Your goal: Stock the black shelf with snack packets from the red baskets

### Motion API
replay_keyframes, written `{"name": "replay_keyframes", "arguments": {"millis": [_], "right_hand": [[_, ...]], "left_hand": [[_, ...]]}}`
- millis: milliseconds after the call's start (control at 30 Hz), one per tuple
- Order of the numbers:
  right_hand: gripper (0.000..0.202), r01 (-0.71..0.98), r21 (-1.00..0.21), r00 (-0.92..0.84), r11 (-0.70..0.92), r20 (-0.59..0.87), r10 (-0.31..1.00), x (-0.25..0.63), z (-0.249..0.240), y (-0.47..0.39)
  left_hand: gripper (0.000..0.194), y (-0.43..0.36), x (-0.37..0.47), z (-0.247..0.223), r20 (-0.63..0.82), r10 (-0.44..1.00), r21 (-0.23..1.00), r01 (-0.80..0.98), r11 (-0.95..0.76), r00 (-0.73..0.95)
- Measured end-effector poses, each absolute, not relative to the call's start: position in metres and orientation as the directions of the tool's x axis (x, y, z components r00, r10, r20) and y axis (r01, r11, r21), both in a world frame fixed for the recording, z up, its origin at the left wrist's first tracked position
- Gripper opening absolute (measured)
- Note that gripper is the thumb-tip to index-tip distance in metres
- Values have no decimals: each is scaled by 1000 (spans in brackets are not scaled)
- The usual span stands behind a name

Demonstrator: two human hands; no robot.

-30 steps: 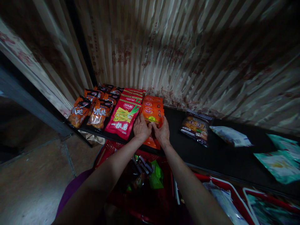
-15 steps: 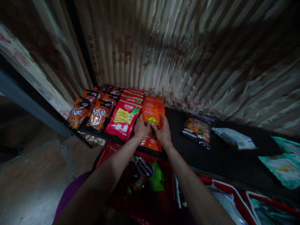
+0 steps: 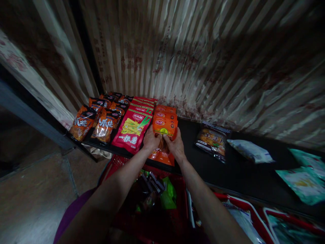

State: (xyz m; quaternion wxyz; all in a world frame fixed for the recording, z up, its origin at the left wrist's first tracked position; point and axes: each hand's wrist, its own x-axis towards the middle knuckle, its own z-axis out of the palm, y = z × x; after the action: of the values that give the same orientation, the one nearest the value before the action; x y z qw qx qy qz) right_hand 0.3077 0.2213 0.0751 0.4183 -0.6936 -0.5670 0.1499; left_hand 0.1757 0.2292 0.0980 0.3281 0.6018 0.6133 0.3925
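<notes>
An orange snack bag (image 3: 162, 157) lies frontmost in an overlapping row of like bags on the black shelf (image 3: 188, 149). Gripping its left edge is my left hand (image 3: 151, 139), thumb on the front face. On the opposite edge my right hand (image 3: 176, 144) does the same, so the two thumbs nearly meet below a yellow label. The fingers behind the bag are hidden. Pink snack bags (image 3: 132, 130) overlap in a row just left of my left hand. Further left sit several orange-and-black snack bags (image 3: 103, 126).
A dark potato-snack bag (image 3: 212, 140), a white bag (image 3: 251, 151) and green bags (image 3: 302, 181) lie along the shelf to the right. Below its front edge stand a red basket (image 3: 119, 162) with packets inside and more red baskets (image 3: 254, 203). Corrugated sheeting (image 3: 162, 61) backs the shelf.
The view has shifted slightly, so the shelf goods sit a little further left. Both hands keep their hold on the orange bag, which looks almost unmoved in its row.
</notes>
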Motion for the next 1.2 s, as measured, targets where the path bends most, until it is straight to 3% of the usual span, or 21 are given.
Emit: {"name": "replay_keyframes", "arguments": {"millis": [100, 467, 700, 1200], "right_hand": [[94, 616, -784, 350, -75, 187, 918, 309, 78, 221], [81, 582, -812, 327, -43, 186, 926, 315, 79, 231], [80, 606, -791, 343, -81, 169, 924, 315, 84, 230], [76, 662, -744, 316, -92, 165, 934, 313, 88, 227]], "left_hand": [[66, 228, 177, 98, 69, 995, 861, 508, -26, -67], [67, 228, 181, 100, 39, 997, 809, 588, 9, -70], [68, 223, 184, 102, 17, 997, 797, 603, 33, -77], [69, 218, 189, 89, 108, 988, 733, 680, -1, -115]]}}
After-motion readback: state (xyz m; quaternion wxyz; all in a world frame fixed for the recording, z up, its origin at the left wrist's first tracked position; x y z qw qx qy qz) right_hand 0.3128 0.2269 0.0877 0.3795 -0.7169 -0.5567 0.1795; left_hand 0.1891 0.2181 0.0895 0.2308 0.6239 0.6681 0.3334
